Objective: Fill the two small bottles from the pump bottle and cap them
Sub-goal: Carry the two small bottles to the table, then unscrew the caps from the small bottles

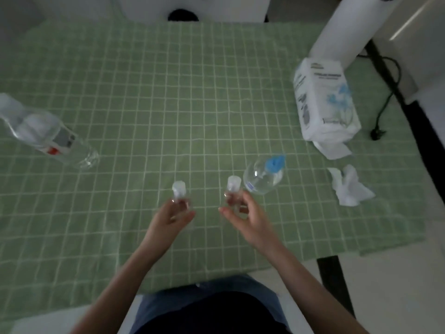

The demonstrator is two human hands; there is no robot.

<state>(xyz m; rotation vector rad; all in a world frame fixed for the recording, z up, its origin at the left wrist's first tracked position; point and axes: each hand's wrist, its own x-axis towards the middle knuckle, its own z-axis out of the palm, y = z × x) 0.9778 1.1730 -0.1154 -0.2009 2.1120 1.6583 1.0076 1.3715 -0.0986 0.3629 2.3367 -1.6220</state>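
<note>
Two small clear bottles with white caps stand near the front middle of the green checked tablecloth. My left hand [174, 216] is wrapped around the lower part of the left small bottle [179, 192]. My right hand [243, 213] grips the right small bottle [233, 186] from the right side. Both caps sit on top of their bottles. The clear pump bottle with a blue pump head [263, 175] stands just right of and behind the right small bottle, close to my right fingers.
A large clear water bottle [45, 135] lies on its side at the left. A white tissue pack [325, 102] sits at the right, with crumpled tissue [349, 189] in front of it. A white cylinder [346, 27] and a black cable [385, 100] are at the far right.
</note>
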